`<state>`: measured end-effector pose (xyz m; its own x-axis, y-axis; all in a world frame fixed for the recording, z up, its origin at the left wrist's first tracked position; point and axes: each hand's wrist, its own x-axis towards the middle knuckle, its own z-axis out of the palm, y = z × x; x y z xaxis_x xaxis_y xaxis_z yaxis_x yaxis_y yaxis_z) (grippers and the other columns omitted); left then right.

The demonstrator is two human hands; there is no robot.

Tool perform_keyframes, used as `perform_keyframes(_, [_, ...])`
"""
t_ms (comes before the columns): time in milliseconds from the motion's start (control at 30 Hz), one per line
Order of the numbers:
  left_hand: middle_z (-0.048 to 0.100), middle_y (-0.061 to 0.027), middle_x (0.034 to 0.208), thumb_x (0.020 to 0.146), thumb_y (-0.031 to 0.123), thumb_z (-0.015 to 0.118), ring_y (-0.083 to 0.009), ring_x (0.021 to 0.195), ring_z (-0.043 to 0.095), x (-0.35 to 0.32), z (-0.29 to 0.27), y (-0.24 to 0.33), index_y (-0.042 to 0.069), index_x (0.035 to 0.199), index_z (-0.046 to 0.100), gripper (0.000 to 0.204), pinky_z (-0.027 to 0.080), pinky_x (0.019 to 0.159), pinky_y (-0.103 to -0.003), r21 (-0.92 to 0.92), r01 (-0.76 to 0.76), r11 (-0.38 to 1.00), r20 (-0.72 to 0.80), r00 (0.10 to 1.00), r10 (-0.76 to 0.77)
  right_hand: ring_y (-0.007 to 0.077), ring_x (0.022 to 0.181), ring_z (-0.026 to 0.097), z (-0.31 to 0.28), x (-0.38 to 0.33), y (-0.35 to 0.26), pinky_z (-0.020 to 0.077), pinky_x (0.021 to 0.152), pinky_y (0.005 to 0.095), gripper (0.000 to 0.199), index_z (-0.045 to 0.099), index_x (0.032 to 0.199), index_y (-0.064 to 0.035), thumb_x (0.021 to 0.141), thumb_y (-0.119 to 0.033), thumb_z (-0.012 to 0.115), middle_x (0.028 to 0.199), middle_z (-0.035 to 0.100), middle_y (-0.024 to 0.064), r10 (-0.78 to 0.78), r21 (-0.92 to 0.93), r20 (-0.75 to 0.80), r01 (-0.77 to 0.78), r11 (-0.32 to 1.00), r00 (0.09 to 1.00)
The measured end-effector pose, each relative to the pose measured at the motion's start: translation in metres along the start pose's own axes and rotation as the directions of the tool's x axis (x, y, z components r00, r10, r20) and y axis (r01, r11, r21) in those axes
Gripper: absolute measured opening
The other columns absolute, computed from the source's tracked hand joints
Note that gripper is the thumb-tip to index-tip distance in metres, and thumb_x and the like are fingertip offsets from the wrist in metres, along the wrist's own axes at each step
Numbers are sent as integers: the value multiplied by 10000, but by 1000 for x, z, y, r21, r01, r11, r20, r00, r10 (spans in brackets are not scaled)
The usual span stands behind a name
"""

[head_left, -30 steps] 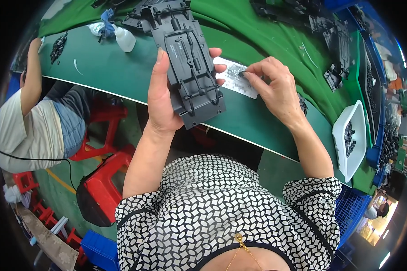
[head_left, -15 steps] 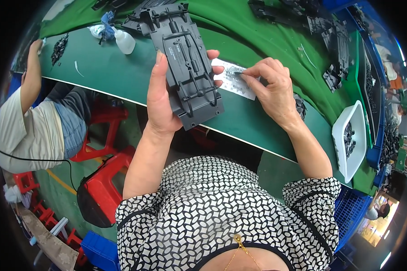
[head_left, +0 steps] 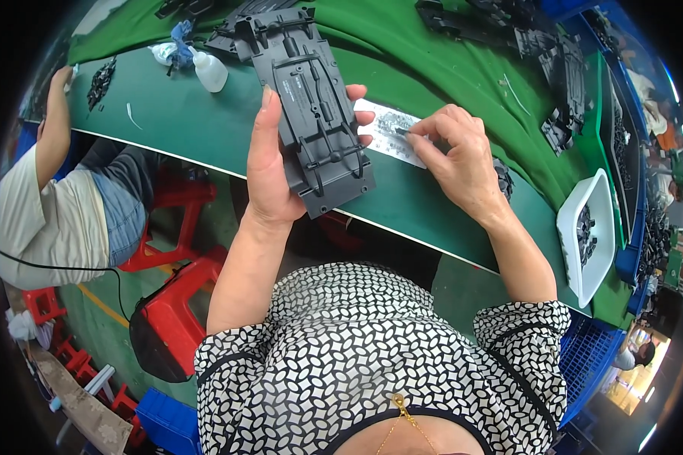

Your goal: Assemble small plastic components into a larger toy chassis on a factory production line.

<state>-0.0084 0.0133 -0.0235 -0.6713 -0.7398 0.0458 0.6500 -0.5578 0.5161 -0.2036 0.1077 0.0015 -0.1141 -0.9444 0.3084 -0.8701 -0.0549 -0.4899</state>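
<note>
Left hand [head_left: 269, 178] gripping long dark grey plastic chassis plate [head_left: 313, 106], held tilted above green worktop [head_left: 190, 125]. Right hand [head_left: 457, 163] pinched closed on small dark part over clear flat bag of small metal parts [head_left: 391, 130]. Far right: white rectangular plastic tray [head_left: 571, 227] holding dark small parts.

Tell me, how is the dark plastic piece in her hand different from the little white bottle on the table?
The dark plastic piece is long, flat and grey-black with raised ribs; the white bottle is small, rounded and pale. The piece is held up off the table in the left hand; the bottle rests on the green surface, untouched. Both look like plastic.
</note>
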Motion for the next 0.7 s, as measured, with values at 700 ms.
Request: perform_keyframes(700, [520, -216, 1257, 913, 703, 246, -292, 1030, 614, -2, 8, 1, -25, 1324, 412, 853, 529, 883, -386, 77, -43, 996, 19, 999, 41, 153, 662, 512, -17, -13, -39, 340, 699, 325, 221, 620, 822, -86, 609, -88, 680, 756, 524, -13, -615, -339, -121, 550, 763, 779])
